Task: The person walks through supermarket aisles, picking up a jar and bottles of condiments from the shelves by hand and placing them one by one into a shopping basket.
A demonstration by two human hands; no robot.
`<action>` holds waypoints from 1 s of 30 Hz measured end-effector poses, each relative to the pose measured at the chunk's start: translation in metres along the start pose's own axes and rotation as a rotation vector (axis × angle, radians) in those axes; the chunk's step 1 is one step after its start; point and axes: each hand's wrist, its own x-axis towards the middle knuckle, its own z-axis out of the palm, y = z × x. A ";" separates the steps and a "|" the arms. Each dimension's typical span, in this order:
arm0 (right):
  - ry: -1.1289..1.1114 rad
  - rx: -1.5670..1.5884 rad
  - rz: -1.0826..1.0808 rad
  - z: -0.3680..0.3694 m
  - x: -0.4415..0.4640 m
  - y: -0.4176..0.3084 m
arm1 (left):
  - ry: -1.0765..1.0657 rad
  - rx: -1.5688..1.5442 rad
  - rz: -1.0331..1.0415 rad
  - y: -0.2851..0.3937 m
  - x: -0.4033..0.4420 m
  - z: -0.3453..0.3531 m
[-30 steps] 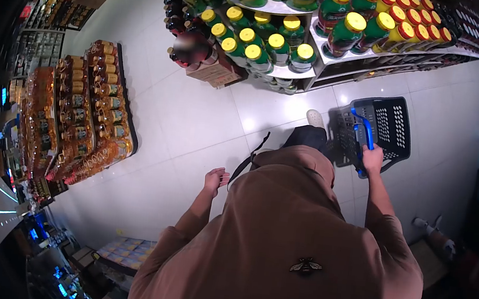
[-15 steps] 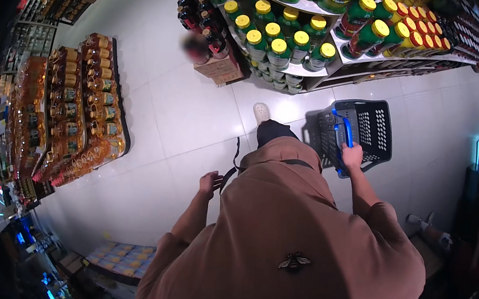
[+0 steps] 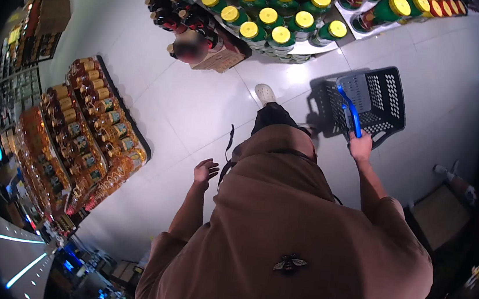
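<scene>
My right hand [image 3: 360,146] is closed around the blue handle [image 3: 352,112] of a dark grey shopping basket [image 3: 394,93]. The basket hangs at my right side, above the floor, and I see nothing in it. My left hand [image 3: 206,171] hangs at my other side with its fingers apart and holds nothing. A thin black strap [image 3: 230,140] dangles near it, apart from the fingers.
Ahead stands a shelf display of green bottles with yellow caps [image 3: 280,35]. Dark bottles [image 3: 166,16] and a cardboard box [image 3: 220,57] are left of it. Pallets of golden oil bottles [image 3: 103,112] stand on my left. Pale tiles [image 3: 174,107] cover the floor.
I have moved forward and the view has turned, so the green bottles are closer and the oil bottles have shifted. The basket has swung slightly outward. My left hand has swung a little forward.
</scene>
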 end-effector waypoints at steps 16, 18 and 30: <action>0.037 0.127 0.089 0.013 -0.043 -0.051 | -0.126 0.240 0.154 0.197 0.040 -0.014; 0.023 0.135 0.108 0.023 -0.053 -0.057 | -0.157 0.241 0.182 0.205 0.053 -0.017; 0.070 0.122 0.127 0.090 -0.097 -0.085 | -0.223 0.196 0.118 0.199 0.093 -0.094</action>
